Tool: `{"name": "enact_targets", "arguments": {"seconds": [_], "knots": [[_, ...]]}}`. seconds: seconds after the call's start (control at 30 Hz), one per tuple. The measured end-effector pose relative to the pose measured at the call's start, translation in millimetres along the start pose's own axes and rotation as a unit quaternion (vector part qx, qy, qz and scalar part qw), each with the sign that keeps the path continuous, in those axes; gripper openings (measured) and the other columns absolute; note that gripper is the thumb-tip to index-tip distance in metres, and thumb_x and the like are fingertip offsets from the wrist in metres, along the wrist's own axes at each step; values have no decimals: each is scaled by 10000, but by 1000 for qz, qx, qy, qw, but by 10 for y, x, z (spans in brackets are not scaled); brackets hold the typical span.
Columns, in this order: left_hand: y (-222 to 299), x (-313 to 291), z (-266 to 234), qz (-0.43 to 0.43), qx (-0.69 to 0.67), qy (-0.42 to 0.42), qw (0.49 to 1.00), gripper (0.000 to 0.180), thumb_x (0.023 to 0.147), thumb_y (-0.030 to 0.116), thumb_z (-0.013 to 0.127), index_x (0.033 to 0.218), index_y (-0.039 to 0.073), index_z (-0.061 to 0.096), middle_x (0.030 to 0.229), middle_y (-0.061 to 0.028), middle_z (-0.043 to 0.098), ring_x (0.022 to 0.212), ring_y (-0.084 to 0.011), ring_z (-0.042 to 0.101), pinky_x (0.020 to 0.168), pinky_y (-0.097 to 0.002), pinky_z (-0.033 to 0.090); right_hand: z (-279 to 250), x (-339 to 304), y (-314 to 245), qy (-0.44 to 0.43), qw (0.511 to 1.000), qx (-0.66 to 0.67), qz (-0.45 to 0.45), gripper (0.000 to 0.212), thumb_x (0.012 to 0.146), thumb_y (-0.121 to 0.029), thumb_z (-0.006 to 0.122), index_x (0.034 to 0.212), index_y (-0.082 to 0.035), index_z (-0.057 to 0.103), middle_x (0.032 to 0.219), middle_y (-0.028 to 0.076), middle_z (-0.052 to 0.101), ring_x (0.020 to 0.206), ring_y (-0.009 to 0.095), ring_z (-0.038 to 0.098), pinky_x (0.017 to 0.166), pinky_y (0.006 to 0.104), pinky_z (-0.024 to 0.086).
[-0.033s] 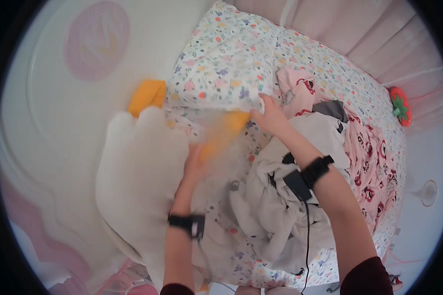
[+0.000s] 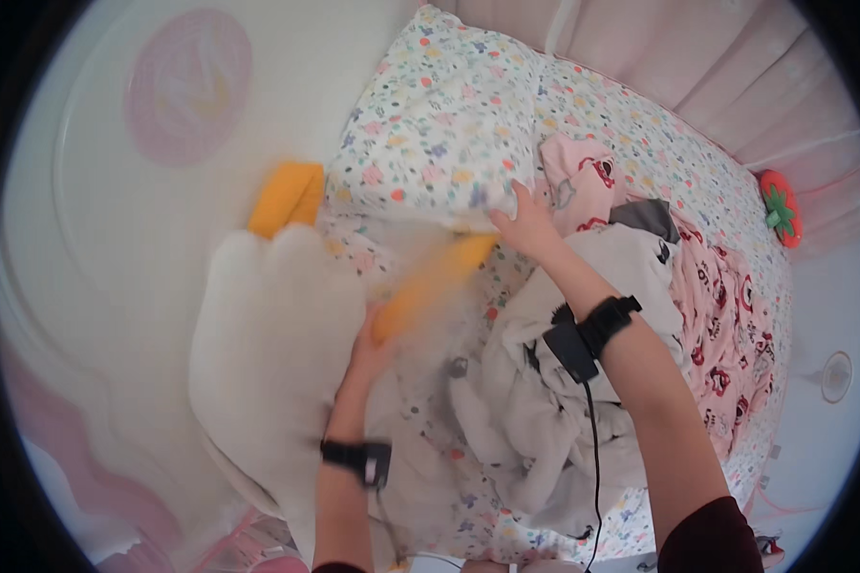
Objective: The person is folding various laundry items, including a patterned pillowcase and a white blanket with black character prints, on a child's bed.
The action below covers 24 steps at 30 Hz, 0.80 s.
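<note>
Yellow strip (image 2: 434, 286), white pillow (image 2: 435, 124) with multicoloured floral print, pink cloth (image 2: 720, 320) with red-and-black print, red-and-green strawberry (image 2: 782, 208)

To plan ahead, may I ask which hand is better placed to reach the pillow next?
Probably the right hand, near the pillow; the left hand is farther off, by the yellow strip.

Two hands (image 2: 530, 232) and two black wristbands (image 2: 612, 325) are showing over one bed (image 2: 631, 115); two yellow pieces (image 2: 435, 286) are appearing toward its left edge, one floral pillow (image 2: 430, 134) is occupying its far-left corner, one strawberry-shaped object (image 2: 782, 210) is resting by its right edge.
</note>
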<state>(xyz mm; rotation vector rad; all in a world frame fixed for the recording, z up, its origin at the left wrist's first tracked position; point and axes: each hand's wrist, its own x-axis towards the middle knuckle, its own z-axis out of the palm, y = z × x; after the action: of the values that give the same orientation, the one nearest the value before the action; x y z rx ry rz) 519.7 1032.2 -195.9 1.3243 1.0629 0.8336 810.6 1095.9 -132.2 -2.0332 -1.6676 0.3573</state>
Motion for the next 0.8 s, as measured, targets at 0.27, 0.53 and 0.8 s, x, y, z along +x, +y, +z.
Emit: {"name": "enact_targets", "arguments": {"seconds": [0.27,0.53,0.8], "knots": [[-1120,34,-445,-86,92,-100,987,432,839,-48,419,1225,126,334,1026,-53,481,744,-115,498,676,-223,432,1448,326,717,-4,944,253,210,797,755,-325,587,1374,-68,156,1264,319,356,1134,389,433,923,383,381],[-766,-32,-584,-119,53,-96,987,443,830,-89,376,1209,134,331,948,-38,457,649,-112,455,590,-210,405,1409,-424,47,-130,982,96,99,514,776,-141,477,1268,-43,365,934,285,574,865,423,558,775,452,435],[-1099,84,-572,-122,79,-101,984,481,810,-112,355,1216,144,326,962,-36,460,653,-107,449,585,-209,405,1496,313,262,-67,993,45,88,428,776,-136,477,1189,-28,444,930,267,579,875,418,560,745,449,452]]}}
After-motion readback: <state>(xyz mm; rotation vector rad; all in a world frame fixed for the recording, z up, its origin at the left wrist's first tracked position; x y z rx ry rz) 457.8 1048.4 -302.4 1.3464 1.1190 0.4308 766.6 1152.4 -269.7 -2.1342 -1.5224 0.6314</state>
